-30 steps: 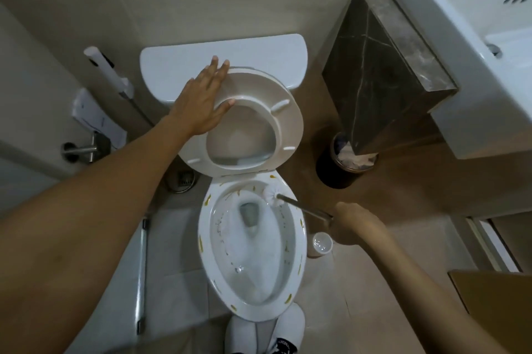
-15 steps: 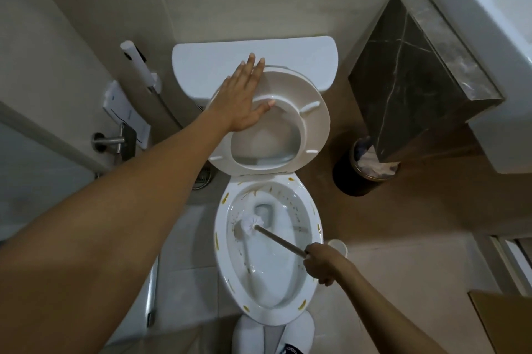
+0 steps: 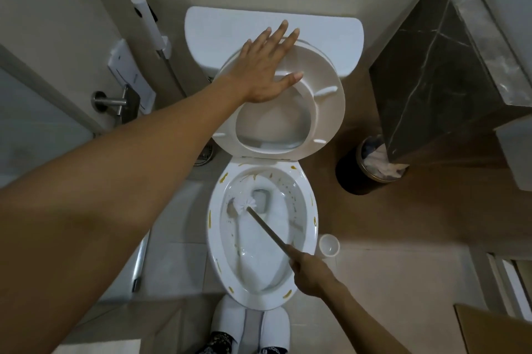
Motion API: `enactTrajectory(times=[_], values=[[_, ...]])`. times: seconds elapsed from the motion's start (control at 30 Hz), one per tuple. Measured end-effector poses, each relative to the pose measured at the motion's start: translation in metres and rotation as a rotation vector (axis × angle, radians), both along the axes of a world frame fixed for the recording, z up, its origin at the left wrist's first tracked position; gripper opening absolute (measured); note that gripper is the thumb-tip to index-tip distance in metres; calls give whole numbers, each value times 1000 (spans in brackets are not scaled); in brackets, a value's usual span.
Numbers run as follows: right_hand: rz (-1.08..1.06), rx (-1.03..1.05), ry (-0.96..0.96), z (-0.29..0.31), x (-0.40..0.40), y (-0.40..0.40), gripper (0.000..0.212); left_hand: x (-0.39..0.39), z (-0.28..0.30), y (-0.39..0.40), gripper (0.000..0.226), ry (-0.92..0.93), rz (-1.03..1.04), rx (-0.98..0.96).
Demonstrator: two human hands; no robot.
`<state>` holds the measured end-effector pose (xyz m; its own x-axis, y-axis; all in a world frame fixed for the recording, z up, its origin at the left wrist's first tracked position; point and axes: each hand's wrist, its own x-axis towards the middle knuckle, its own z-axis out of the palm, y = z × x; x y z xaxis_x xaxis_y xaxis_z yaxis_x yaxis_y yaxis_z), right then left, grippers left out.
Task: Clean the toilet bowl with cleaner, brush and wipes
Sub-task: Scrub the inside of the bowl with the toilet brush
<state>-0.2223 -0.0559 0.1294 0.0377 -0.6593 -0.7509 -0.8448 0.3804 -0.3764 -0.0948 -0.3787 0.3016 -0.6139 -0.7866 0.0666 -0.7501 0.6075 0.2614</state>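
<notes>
Toilet bowl [image 3: 305, 198]: foamy water inside, yellow smears on rim. Raised seat [image 3: 325, 112] held back by flat left hand [image 3: 266, 71], fingers straight. Black bin [image 3: 357, 178] holds crumpled paper. Right hand [image 3: 312, 274] grips brush [image 3: 244, 204]; head in bowl, left side.

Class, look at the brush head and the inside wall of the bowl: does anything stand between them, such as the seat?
Nothing visible does. The left hand presses the seat upright, and the brush head held by the right hand is already inside the bowl.

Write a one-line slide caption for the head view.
Left hand holds the raised seat while the right hand scrubs the bowl with the brush.
</notes>
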Motion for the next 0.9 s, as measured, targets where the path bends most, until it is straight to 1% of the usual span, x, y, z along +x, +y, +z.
enactTrajectory(times=[0.17, 0.33, 0.4, 0.47, 0.57, 0.63, 0.77, 0.83, 0.9], values=[[1, -23, -60, -28, 13, -7, 41, -5, -10, 0, 76, -2, 32, -85], [-24, -39, -113, -52, 14, -5, 42, -9, -18, -1, 77, -8, 79, -139], [23, -38, -110, -54, 9, 6, 42, -9, -18, -1, 77, -4, 83, -156], [115, -44, -101, -51, 3, 21, 44, -9, -18, 0, 77, -4, 90, -167], [200, -24, -55, -47, -6, 29, 47, -10, -18, 0, 77, -6, 96, -186], [176, -32, -32, -48, -2, 15, 45, -11, -18, 0, 77, 1, 100, -194], [-31, -10, -7, -61, 13, -25, 40, -11, -20, -1, 78, 13, 99, -197], [-49, 0, -12, -59, 15, -21, 39, -11, -21, 0, 79, 15, 95, -193], [-2, 30, -39, -50, 13, 1, 40, -11, -22, 0, 79, 12, 97, -194]])
